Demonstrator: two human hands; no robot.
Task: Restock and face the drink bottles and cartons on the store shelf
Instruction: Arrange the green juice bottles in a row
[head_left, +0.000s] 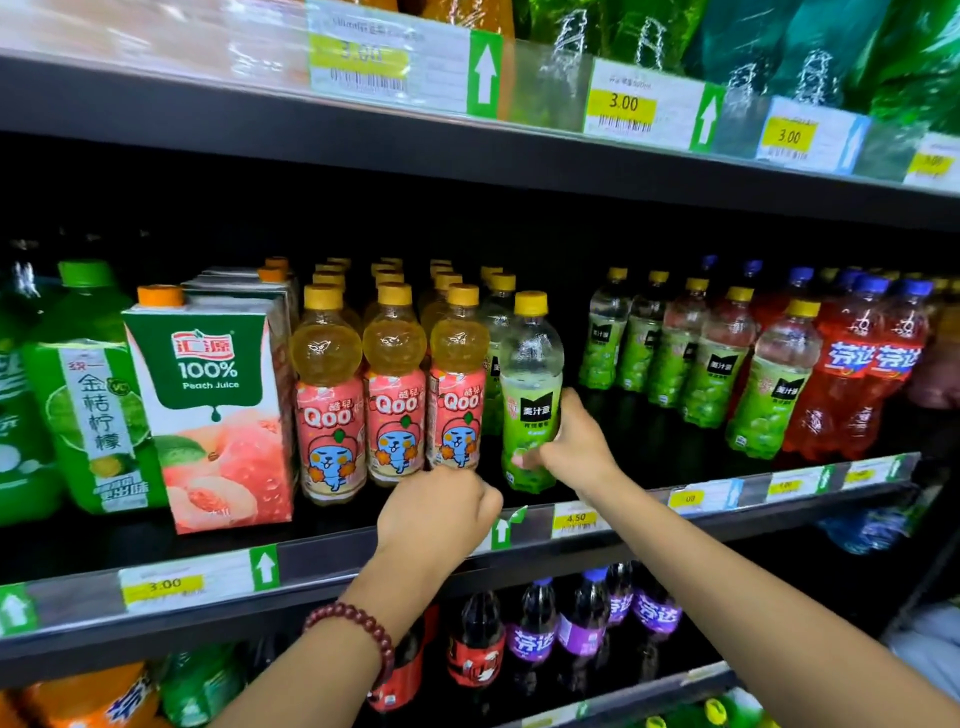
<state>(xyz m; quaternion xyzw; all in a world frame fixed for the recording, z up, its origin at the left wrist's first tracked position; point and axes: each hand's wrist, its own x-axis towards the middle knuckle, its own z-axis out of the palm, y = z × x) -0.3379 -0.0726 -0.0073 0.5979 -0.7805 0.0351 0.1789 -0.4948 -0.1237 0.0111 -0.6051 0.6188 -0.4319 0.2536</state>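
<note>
The head view looks at the middle shelf (363, 558), and everything here is placed from the green-label bottle (531, 395) that stands near its front edge. The right hand (574, 441) grips that bottle low on its label, fingers wrapped round the far side. The left hand (439, 506) hovers just left of the bottle's base, fingers curled under; it seems to hold nothing, though the fingertips are hidden, so a small pinch cannot be ruled out. Immediately left of the bottle stand three Qoo bottles (395, 384) in tidy rows, labels forward, and beyond them a peach carton (218, 400), also squared to the front. Right of the bottle is a dark gap, then more green-label bottles (717, 364) set further back, and red soda bottles (857, 358) past those. By the look of it, the left stretch is already faced, while the green-label row remains: the held bottle appears nearly in place, and the ones to its right likely need pulling forward to close the gap.
</note>
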